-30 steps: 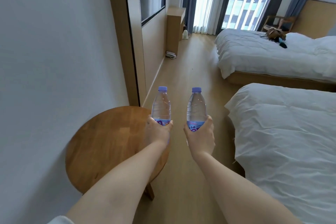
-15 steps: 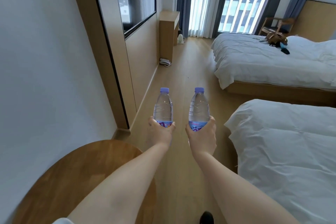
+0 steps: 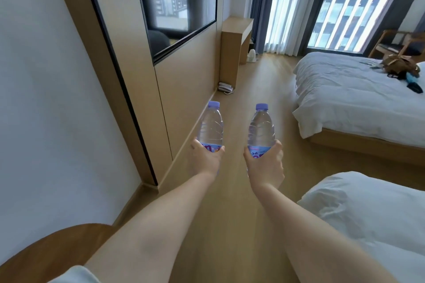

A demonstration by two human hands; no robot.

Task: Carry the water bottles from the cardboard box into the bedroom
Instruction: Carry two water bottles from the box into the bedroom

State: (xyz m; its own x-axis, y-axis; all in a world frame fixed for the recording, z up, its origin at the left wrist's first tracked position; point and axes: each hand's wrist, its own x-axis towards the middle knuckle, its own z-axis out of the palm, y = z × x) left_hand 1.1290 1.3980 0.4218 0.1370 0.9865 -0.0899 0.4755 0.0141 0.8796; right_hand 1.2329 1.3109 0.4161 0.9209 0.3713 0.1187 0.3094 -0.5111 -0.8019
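Evidently mid-carry inside the bedroom, the left hand (image 3: pixel 204 158) and right hand (image 3: pixel 266 163) each wrap an upright water bottle (image 3: pixel 211 125), (image 3: pixel 261 130); next, choosing a set-down spot, perhaps the wooden surface (image 3: pixel 46 253) at 7 o'clock.

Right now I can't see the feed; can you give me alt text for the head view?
Each hand holds an upright capped water bottle: left hand one bottle, right hand the other, side by side over a wooden floor. Two white beds lie to the right, a round wooden table at lower left.
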